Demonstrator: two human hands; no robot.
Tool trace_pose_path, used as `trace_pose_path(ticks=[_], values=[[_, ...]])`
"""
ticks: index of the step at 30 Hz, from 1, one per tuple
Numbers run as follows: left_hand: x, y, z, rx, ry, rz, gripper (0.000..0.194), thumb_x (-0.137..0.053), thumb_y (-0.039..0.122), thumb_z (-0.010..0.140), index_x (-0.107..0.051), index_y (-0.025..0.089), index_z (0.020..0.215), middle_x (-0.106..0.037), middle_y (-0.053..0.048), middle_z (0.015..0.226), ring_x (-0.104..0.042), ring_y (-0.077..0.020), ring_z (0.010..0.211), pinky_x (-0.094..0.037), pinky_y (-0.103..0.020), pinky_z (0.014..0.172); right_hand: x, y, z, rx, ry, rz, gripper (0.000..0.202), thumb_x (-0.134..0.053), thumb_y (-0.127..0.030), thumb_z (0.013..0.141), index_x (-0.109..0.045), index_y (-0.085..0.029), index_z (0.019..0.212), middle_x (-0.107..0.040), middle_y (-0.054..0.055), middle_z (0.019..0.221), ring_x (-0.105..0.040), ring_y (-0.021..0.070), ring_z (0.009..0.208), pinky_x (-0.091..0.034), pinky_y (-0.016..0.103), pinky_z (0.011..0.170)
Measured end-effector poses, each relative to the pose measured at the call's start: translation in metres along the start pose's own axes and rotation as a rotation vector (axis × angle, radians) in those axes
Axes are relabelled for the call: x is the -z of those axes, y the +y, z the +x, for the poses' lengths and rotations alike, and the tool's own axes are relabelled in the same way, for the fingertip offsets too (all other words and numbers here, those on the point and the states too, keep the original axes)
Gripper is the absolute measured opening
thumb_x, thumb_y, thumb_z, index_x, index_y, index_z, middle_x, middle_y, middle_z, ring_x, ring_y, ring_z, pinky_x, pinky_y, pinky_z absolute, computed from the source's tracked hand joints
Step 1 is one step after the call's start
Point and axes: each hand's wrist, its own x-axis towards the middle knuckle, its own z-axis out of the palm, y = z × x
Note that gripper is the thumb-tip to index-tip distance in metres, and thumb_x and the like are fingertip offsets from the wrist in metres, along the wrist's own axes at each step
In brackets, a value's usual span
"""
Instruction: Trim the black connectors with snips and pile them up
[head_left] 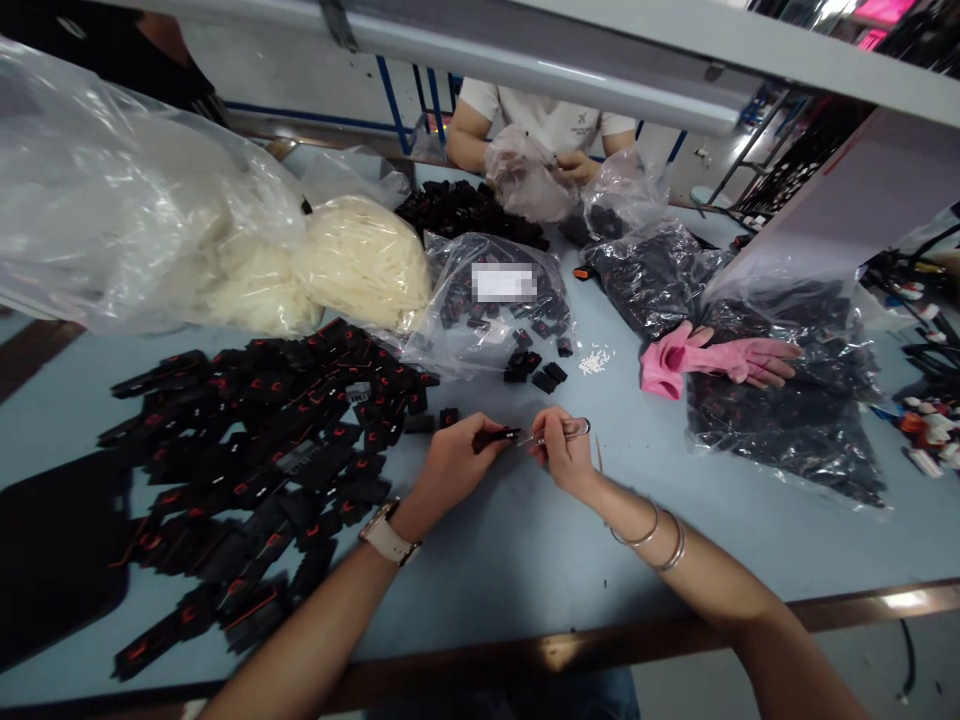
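Note:
My left hand (pixel 457 465) pinches a small black plastic connector (pixel 496 436) whose tip points right, with a bit of white on its end. My right hand (pixel 564 458) is closed on slim metal tweezers (pixel 577 427), their points touching or almost touching the connector's end; which of the two I cannot tell. Just beyond the hands lies a little heap of tiny white pieces (pixel 596 360). Several loose black connectors (pixel 534 368) rest to its left. A large spread of black connectors with orange-red parts (pixel 262 450) covers the table left of my left hand.
A clear bag of connectors (pixel 499 325) lies ahead, bags of cream-coloured parts (pixel 364 262) at back left. Pink gloves (pixel 712 358) lie on dark-filled bags (pixel 784 435) at right. A black tray (pixel 64 555) is at left. A co-worker (pixel 551 115) handles a plastic bag opposite.

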Motion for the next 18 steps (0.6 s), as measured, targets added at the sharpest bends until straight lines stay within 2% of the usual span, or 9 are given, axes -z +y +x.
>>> trace_pose_path(ticks=[18], values=[[-0.0001,0.0007,-0.0003,0.012,-0.01,0.037,0.005,-0.063,0.022,0.077,-0.063,0.02,0.081,-0.071,-0.001,0.079,-0.065,-0.0162,0.071,-0.048,-0.026,0.064,0.0009,0.0064,0.0004,0.049,-0.1,-0.146,0.037,-0.041,-0.051,0.088,-0.055,-0.02,0.074,-0.051,-0.003,0.051,-0.053,0.0092,0.042,-0.036,0.019,0.039]])
